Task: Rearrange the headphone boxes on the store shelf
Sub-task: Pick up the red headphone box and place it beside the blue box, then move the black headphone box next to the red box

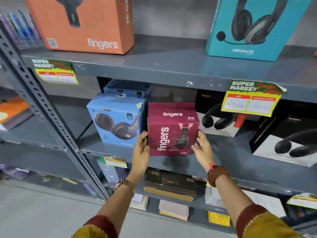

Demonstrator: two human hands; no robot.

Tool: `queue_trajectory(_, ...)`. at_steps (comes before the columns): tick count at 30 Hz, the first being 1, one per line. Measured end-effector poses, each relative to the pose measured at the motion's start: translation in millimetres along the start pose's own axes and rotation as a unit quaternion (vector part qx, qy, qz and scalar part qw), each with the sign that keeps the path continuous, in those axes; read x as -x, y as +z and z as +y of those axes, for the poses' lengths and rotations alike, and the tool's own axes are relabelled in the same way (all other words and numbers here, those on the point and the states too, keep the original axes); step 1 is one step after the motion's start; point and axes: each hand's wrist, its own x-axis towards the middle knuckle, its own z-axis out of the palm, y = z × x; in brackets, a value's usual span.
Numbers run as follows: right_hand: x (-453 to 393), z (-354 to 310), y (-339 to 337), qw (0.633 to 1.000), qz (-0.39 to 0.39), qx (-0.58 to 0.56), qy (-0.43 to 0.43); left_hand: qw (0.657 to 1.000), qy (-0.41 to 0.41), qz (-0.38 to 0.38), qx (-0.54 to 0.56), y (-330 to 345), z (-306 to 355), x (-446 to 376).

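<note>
A maroon "fingers" headphone box stands upright on the middle grey shelf. My left hand presses its left side and my right hand presses its right side, so both hands clasp it. Just to its left stands a light blue headphone box, with a second blue box behind that. To the right are a black-and-white headphone box and another one nearer the front. The shelf above carries an orange "fingers" box and a teal headset box.
A perforated grey upright runs diagonally at the left. Yellow price tags hang from the shelf edges. A lower shelf holds a dark box and paper packs. Books fill a neighbouring rack at far left.
</note>
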Motion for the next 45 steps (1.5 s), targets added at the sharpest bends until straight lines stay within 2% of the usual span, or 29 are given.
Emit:
queue_trajectory(4, 18, 22, -29, 0.999, 0.028, -0.013, -0.022, 0.992, 0.012, 0.125, -0.001, 25, -15, 29)
queue_trajectory(7, 33, 44, -74, 0.998, 0.057, -0.016, -0.014, 0.993, -0.004, 0.121, -0.012, 57, -28, 47)
queue_trajectory(10, 44, 64, -122, 0.996, 0.092, -0.02, -0.003, 0.996, -0.006, 0.081, -0.039, 90, -33, 56)
queue_trajectory(14, 55, 98, -217, 0.988, 0.151, -0.023, 0.024, 0.999, -0.007, -0.004, -0.049, 168, -30, 73)
queue_trajectory(19, 58, 126, -334, 0.974, 0.221, -0.032, 0.047, 0.996, -0.012, -0.072, -0.042, 280, -31, 88)
queue_trajectory(25, 33, 119, -427, 0.975, 0.21, -0.054, 0.037, 0.984, -0.002, -0.16, -0.077, 375, -9, 75)
queue_trajectory(28, 13, 107, -447, 0.979, 0.187, -0.07, 0.047, 0.978, -0.026, -0.162, -0.127, 409, 10, 64)
queue_trajectory(32, -3, 88, -457, 0.989, 0.103, -0.059, 0.088, 0.977, -0.035, -0.156, -0.139, 433, 24, 53)
queue_trajectory(34, -9, 81, -457, 0.991, 0.092, -0.044, 0.087, 0.977, -0.041, -0.153, -0.143, 441, 24, 52)
queue_trajectory(38, -19, 94, -448, 0.992, 0.117, -0.008, 0.047, 0.98, -0.053, -0.132, -0.136, 443, 20, 59)
queue_trajectory(42, -4, 104, -448, 0.987, 0.156, 0.003, 0.034, 0.988, -0.02, -0.12, -0.101, 430, 18, 86)
queue_trajectory(45, 19, 109, -453, 0.978, 0.198, 0.061, 0.015, 0.988, 0.002, -0.11, -0.105, 416, 18, 116)
